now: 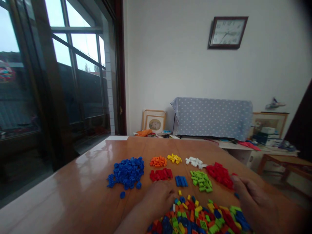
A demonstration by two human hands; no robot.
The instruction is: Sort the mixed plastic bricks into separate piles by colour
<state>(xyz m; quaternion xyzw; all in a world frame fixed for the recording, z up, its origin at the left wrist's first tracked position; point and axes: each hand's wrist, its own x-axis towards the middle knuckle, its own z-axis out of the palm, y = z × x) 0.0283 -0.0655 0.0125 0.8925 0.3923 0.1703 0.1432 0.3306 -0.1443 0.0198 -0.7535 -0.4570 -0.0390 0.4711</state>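
Note:
My left hand (162,195) is over the table just in front of a small pile of red bricks (161,174). Its fingers are curled and point right; whatever they hold is hidden. At the right, my right hand (253,198) pinches a small red brick (234,174) between thumb and finger, beside a larger pile of red pieces (219,175). Below and between both hands spreads a mixed heap of toy bricks (192,214) in several colours. Green bricks (201,180) and a row of blue bricks (181,181) lie just beyond it.
Round blue pieces (129,172) are heaped at the left, with one blue piece (122,195) apart. Orange (158,161), yellow (174,158) and white bricks (195,162) form small piles farther back on the wooden table (85,182). A cloth-covered object (212,117) stands by the wall.

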